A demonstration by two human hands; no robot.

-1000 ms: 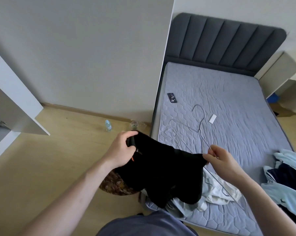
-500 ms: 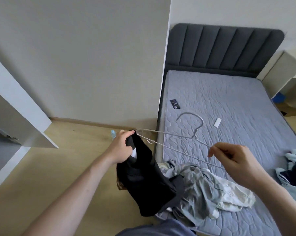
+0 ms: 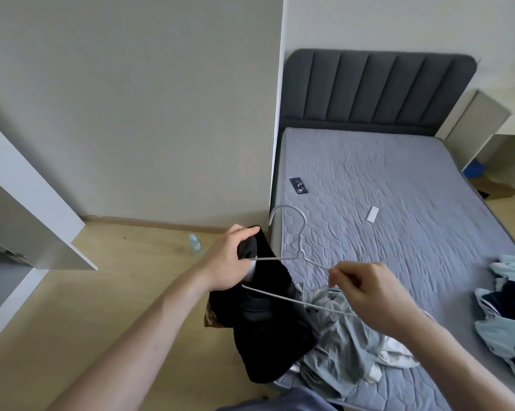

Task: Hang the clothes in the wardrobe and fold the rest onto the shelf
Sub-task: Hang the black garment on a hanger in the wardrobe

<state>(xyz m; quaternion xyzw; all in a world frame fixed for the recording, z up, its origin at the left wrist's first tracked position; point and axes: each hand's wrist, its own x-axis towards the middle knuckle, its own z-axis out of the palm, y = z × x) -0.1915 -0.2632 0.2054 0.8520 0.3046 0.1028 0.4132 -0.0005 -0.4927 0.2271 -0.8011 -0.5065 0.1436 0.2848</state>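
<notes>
The black garment (image 3: 268, 315) hangs over the edge of the bed, between the floor and the mattress (image 3: 398, 203). Its top end is bunched in the left hand (image 3: 229, 262), whose fingers and thumb are curled tightly around the cloth. The rest of it falls freely down, so its long axis is close to vertical, with the gripped end up.

Across this garment lies a thin white wire hanger (image 3: 291, 259). Its hook points up and away from the person, toward the wall. Its long axis runs from the left hand across to the right and a little toward the person. The left tip of the hanger is at the gripped cloth; I judge it is placed there so that it can enter the opening of the garment. The right hand (image 3: 368, 295) pinches the right shoulder wire between thumb and fingertips, the other fingers curled, probably to steer the hanger.

Under the hanger, a crumpled pale grey-green garment (image 3: 345, 345) lies on the mattress. Light blue and navy clothes (image 3: 505, 315) are piled at the right edge. A dark phone (image 3: 299, 185) and a small white object (image 3: 372, 214) rest further up the mattress. A plastic bottle (image 3: 195, 243) stands on the wooden floor (image 3: 87, 307), and a white wardrobe door (image 3: 28, 209) is at the left.
</notes>
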